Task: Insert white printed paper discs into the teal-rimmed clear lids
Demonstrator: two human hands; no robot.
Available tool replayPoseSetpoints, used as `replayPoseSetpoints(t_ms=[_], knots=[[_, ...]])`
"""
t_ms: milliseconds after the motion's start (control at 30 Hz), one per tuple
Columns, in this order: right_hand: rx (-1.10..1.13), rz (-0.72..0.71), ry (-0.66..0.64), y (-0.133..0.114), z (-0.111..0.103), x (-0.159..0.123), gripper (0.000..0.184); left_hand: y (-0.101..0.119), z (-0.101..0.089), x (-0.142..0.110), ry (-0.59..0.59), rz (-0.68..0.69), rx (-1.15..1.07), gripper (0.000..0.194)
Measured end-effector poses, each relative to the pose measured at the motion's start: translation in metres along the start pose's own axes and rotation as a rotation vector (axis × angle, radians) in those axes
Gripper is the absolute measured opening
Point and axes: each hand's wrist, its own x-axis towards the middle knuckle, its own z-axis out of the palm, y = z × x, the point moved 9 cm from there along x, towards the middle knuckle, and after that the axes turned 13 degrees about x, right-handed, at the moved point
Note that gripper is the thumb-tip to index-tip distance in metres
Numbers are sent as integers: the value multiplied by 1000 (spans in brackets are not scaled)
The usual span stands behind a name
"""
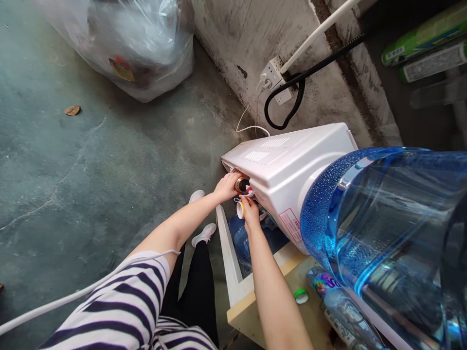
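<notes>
hands work at the front of the white water dispenser (292, 165): your left hand (226, 187) closes around the brown cup (241, 184) under the taps, your right hand (250, 213) pinches a small white cap (240, 209) just below, beside the blue bottle (383, 228).

A person's left hand (226, 187) grips a brown tap (241, 184) on the front of a white water dispenser (292, 165), while the right hand (250, 212) holds a small cup (240, 209) just below it. A blue water jug (386, 228) fills the near right. A plastic sack (127, 43) sits on the concrete floor (73, 170), far left.
</notes>
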Motion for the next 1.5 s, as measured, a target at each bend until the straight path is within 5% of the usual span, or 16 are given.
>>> replayPoseSetpoints(t_ms=[1500], knots=[[-13,32,35,2,-5,-15,53,0,-3,1,20,-6,-16,71]])
